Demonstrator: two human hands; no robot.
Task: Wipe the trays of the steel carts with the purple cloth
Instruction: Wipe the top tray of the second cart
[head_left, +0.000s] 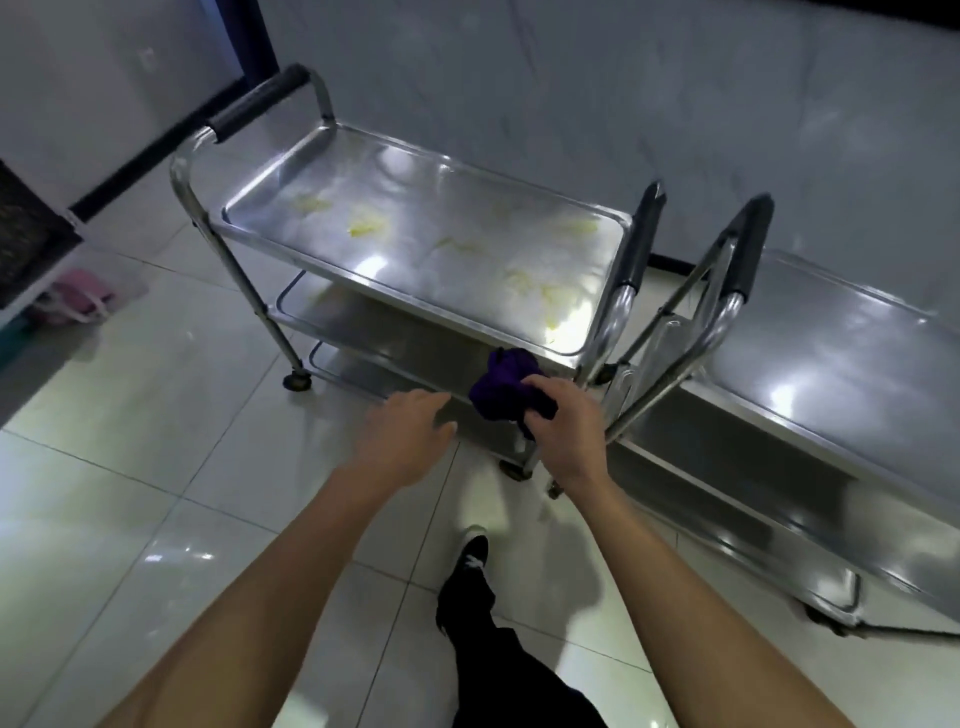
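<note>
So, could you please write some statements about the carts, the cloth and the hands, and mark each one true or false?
1. The right hand grips the purple cloth. True.
2. The left cart's top tray has yellowish smears. True.
3. The left hand holds a cart handle. False: it is open and holds nothing.
4. Only one steel cart is in view. False: a second cart stands to the right.
</note>
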